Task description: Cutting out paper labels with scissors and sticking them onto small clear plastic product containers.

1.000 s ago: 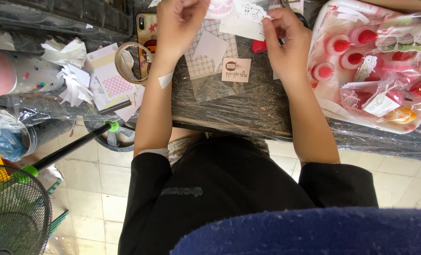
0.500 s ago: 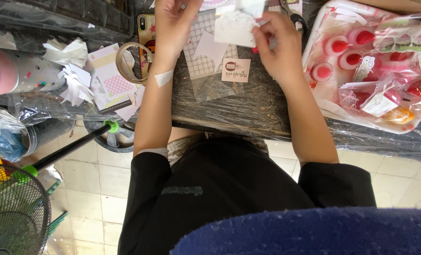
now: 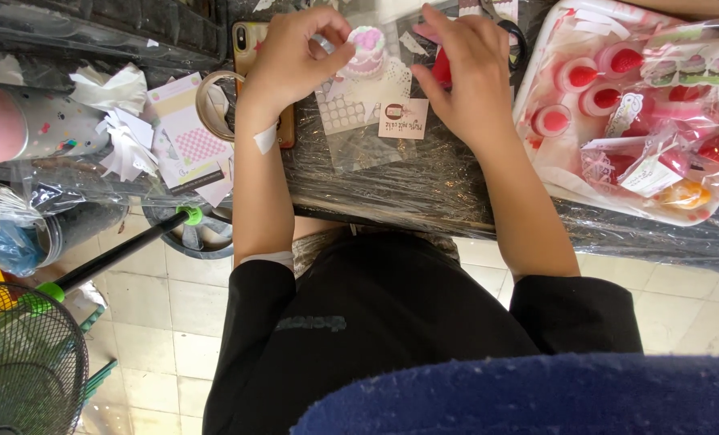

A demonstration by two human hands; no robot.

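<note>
1. Landmark for everything here is the little pink-and-white cake, sitting near the far edge of the dark, plastic-covered table.
2. The left hand is curling in right beside the cake, fingers bent and thumb coming across toward it. It's touching or almost touching the clear wrapping around the cake, but I honestly can't tell if it's really pinching.
3. The right hand is working on the other side of the cake, fingers pressed together on the edge of a clear cellophane bag and something red that's mostly hidden under the fingers.
4. Just nearer than the cake there's a white lacy paper with a small printed tag lying on it, all of it inside or on the bag.
5. Step in hand, as far as I can judge: the cake is getting seated in the bag on its paper backing.
6. Next move probably needs both hands holding the bag mouth steady so the cake isn't tipping, then closing the top.
7. Well off to the right of the cake, a tray of already bagged red and pink cakes is waiting.
8. Left of the cake: a phone, a tape roll and paper scraps.
</note>
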